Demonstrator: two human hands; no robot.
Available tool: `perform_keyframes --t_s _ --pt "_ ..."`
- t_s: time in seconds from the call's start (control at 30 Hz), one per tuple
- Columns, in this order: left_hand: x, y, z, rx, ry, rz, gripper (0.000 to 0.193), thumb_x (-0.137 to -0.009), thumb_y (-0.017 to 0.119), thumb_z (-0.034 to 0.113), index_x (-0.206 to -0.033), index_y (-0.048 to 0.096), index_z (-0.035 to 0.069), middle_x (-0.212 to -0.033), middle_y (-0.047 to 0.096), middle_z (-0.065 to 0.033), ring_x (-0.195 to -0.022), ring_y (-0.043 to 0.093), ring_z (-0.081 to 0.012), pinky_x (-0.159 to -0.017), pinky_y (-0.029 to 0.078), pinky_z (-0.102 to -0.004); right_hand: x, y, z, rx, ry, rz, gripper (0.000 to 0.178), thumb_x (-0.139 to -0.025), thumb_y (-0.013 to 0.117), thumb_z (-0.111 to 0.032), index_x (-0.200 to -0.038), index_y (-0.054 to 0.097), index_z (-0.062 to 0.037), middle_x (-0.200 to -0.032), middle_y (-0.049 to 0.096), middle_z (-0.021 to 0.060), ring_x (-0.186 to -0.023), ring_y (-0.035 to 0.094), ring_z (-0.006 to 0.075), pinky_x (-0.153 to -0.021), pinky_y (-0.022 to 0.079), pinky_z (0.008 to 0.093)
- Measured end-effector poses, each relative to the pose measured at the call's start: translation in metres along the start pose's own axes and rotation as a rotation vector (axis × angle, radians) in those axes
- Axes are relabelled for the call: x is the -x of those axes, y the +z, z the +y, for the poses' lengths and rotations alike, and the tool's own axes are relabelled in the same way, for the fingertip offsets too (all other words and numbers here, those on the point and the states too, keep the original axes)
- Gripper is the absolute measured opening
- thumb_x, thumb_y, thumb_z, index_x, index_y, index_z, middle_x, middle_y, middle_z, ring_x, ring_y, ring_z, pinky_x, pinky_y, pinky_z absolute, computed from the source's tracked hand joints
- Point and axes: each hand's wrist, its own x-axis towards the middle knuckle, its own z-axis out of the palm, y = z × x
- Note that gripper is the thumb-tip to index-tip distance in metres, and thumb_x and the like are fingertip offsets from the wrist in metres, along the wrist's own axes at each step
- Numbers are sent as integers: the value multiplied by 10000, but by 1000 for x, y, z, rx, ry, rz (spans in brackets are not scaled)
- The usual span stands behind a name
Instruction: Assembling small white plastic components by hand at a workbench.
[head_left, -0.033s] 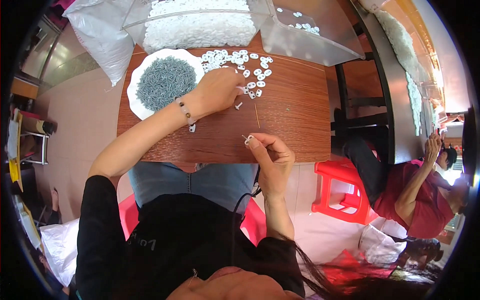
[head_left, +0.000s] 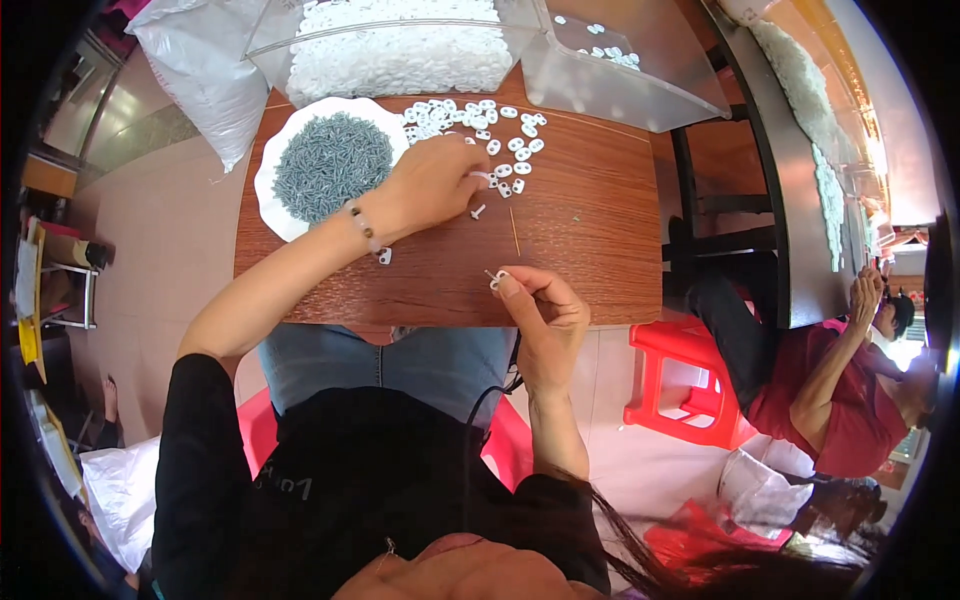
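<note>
My left hand point(head_left: 437, 178) reaches over the tabletop, palm down, beside a spread of small white two-holed plastic pieces point(head_left: 430, 117). A fingertip touches or nearly touches the closest pieces; its other fingers are mostly hidden beneath it. Nearer the table's front edge, my right hand point(head_left: 543, 312) pinches a small white plastic piece point(head_left: 495, 283) between thumb and finger, with a thin metal screw tip sticking out. Left of my left hand stands a white scalloped dish point(head_left: 268, 195) heaped with grey screws point(head_left: 333, 168). One loose screw point(head_left: 478, 211) lies between my hands.
Clear plastic bins point(head_left: 400, 50) with white pieces stand at the back; another bin point(head_left: 620, 85) holds a few. A thin stick point(head_left: 515, 232) and a single white piece point(head_left: 385, 257) lie on the wooden table point(head_left: 600, 220). At right are a red stool point(head_left: 690, 390) and another person point(head_left: 830, 400).
My left hand has shifted very slightly to the left above the white pieces. My right hand keeps its pinch and place.
</note>
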Motion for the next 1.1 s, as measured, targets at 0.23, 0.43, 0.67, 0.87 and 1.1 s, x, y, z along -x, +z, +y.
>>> perform_keyframes --t_s 0.23,0.43,0.67,0.87,1.1 --pt "51 -41 38 1002 -646 -79 220 -900 618 234 -965 629 24 -741 629 -40 -676 605 -86 -579 465 -213 1 0 1 -57 16 10 114 -841 636 16 -952 652 43 -831 663 65 -750 607 103 -716 476 216" --pt "92 -38 48 1555 -761 35 208 -918 599 202 -991 613 7 -830 649 -58 -728 626 -106 -639 505 -213 6 8 3 -67 49 -11 117 -843 641 1 -954 648 40 -826 665 69 -749 609 107 -713 473 219" --pt "116 -22 58 1356 -692 192 215 -909 611 143 -1057 610 -13 -949 672 -108 -754 630 -109 -661 510 -224 13 17 3 -94 67 -30 113 -846 641 -5 -951 644 35 -841 662 71 -753 606 108 -720 471 226" --pt "133 -19 59 1579 -860 144 258 -880 655 167 -1080 659 3 -929 677 -37 -767 624 -77 -655 522 -202 16 20 9 -25 76 -115 118 -848 631 15 -963 644 33 -858 658 65 -777 603 105 -736 476 229" --pt "139 -23 57 1749 -906 83 295 -891 641 200 -1128 637 25 -931 664 -6 -770 628 -75 -650 525 -184 17 23 11 51 28 -140 119 -852 633 14 -971 644 19 -888 653 46 -796 583 86 -744 463 216"
